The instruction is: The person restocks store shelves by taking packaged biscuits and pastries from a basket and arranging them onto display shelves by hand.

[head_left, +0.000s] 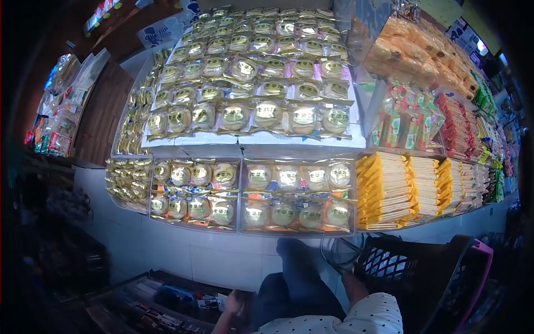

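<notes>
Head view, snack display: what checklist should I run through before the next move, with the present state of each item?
1. Both hands in view: ok. The left hand is low in the picture, the right hand beside the black basket.
2. Left hand's grip: cannot tell, too dim and blurred.
3. Right hand's grip on the basket: cannot tell, contact is unclear.
4. Hands off the gold packets: ok, both are below the display.
5. Round cakes in the front trays lying in rows: ok.
6. Yellow packets stacked beside those trays: ok.
</notes>
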Demonstrator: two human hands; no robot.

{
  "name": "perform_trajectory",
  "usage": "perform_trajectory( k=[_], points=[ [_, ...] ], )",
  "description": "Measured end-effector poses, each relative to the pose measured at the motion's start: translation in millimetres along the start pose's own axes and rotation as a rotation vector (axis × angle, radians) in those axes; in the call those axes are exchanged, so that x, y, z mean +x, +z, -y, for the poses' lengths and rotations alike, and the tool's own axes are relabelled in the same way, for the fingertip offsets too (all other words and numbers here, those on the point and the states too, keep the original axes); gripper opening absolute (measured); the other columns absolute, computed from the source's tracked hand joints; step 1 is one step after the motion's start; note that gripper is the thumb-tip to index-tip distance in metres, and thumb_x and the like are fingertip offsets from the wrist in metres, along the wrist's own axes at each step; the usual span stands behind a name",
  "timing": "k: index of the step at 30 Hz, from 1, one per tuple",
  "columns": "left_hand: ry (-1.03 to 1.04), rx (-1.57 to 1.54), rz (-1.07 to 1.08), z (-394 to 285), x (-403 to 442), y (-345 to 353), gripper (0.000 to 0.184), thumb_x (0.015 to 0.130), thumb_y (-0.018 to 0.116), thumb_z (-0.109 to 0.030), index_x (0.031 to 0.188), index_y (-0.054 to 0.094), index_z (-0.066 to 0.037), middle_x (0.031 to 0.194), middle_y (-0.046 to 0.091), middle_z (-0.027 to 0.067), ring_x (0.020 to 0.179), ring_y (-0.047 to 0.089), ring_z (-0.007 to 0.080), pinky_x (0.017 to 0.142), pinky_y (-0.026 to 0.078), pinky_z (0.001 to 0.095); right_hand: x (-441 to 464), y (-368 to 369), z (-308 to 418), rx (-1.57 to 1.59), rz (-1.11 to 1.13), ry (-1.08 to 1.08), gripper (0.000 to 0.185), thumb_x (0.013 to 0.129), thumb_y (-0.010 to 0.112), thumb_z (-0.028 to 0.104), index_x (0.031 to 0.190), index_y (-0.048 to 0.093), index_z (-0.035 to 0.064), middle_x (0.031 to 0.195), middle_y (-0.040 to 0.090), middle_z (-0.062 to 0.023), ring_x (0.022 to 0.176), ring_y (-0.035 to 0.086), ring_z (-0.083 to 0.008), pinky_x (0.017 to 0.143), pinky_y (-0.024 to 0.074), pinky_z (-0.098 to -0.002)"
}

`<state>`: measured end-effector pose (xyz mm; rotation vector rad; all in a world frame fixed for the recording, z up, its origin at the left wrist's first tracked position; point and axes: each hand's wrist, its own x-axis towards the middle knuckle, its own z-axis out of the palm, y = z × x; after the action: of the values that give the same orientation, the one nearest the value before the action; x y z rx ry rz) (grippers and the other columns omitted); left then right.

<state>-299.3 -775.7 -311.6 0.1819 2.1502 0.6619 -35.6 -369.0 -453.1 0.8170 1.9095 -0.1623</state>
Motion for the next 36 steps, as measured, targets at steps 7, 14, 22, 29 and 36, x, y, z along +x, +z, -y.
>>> perform_trajectory(
  k=[7, 14, 22, 29, 36],
  points=[
    [-0.036, 0.164, 0.097, 1, 45, -91, 0.033, 0.080, 0.052, -0.016, 0.108, 0.050, 0.002, 0.096, 0.060, 0.0245, 0.095, 0.057, 0.0384, 0.083, 0.044, 0.0423, -15, -28, 74, 0.053, 0.004, 0.020, 0.030, 0.083, 0.045, 0.022, 0.102, 0.062, 0.0067, 0.105, 0.060, -0.0116, 0.099, 0.056, -0.0270, 0.084, 0.0429, -0.0446],
    [-0.110, 0.196, 0.264, 36, 110, -194, 0.038, 0.079, 0.055, -0.020, 0.112, 0.049, -0.001, 0.097, 0.062, 0.0209, 0.090, 0.059, 0.0364, 0.081, 0.046, 0.0409, -21, -57, 163, 0.057, 0.009, 0.040, 0.029, 0.083, 0.046, 0.022, 0.101, 0.063, 0.0066, 0.104, 0.061, -0.0115, 0.098, 0.056, -0.0270, 0.084, 0.0434, -0.0442],
    [-0.065, 0.456, 0.242, 97, 162, -299, 0.035, 0.078, 0.058, -0.022, 0.108, 0.051, -0.004, 0.094, 0.061, 0.0174, 0.087, 0.060, 0.0318, 0.077, 0.048, 0.0401, -37, -80, 240, 0.030, 0.014, 0.038, 0.029, 0.082, 0.047, 0.022, 0.100, 0.064, 0.0065, 0.103, 0.061, -0.0115, 0.097, 0.057, -0.0270, 0.083, 0.0441, -0.0438],
    [0.010, 0.365, 0.231, 99, 160, -326, 0.031, 0.080, 0.057, -0.020, 0.106, 0.052, -0.004, 0.092, 0.063, 0.0169, 0.088, 0.060, 0.0315, 0.077, 0.048, 0.0384, -21, -119, 313, 0.054, -0.044, 0.014, 0.028, 0.082, 0.048, 0.022, 0.099, 0.064, 0.0063, 0.102, 0.062, -0.0114, 0.096, 0.058, -0.0270, 0.082, 0.0447, -0.0434],
    [0.037, 0.365, 0.280, 136, 156, -381, 0.033, 0.082, 0.057, -0.021, 0.108, 0.050, -0.003, 0.100, 0.060, 0.0196, 0.092, 0.059, 0.0334, 0.081, 0.047, 0.0393, -26, -148, 380, 0.092, -0.090, 0.033, 0.028, 0.082, 0.049, 0.022, 0.098, 0.065, 0.0062, 0.101, 0.062, -0.0114, 0.095, 0.059, -0.0270, 0.082, 0.0452, -0.0430]
  ],
)
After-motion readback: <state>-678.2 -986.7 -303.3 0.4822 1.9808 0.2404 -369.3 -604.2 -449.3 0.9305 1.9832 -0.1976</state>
